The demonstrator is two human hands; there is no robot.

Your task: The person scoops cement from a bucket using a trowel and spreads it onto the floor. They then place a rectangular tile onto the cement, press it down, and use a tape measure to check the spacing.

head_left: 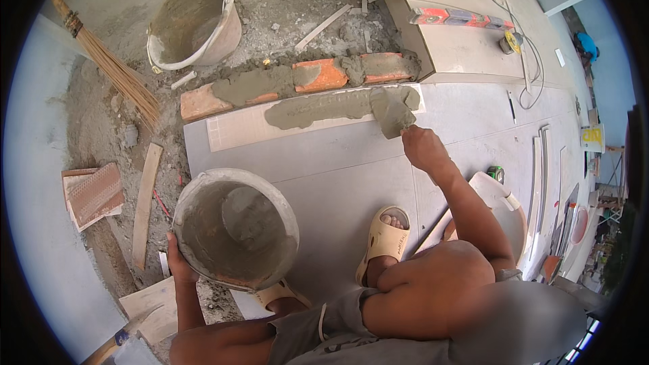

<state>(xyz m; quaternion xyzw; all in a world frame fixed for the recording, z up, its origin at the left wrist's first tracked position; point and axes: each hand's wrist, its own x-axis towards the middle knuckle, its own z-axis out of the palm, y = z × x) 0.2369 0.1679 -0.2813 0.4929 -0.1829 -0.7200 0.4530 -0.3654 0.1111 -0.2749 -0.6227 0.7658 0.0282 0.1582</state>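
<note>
My right hand (426,152) is closed round the handle of a trowel (392,115), mostly hidden by the fingers. The mortar-smeared blade rests over the right end of a long pale tile strip (233,136). A band of wet grey mortar (311,109) covers much of that strip, its left end bare. Behind it runs a row of orange bricks (321,74) with mortar on and between them. With my left hand (181,260) I grip the side of a mortar bucket (203,230), tilted toward me, with some grey mortar inside.
Another dirty bucket (233,27) stands at the back left beside a straw broom (111,61). Broken tile pieces (94,192) lie at far left. A red spirit level (460,18) sits on the tiled step (466,54). A green tape measure (496,174) is near a pale basin (510,213) at right.
</note>
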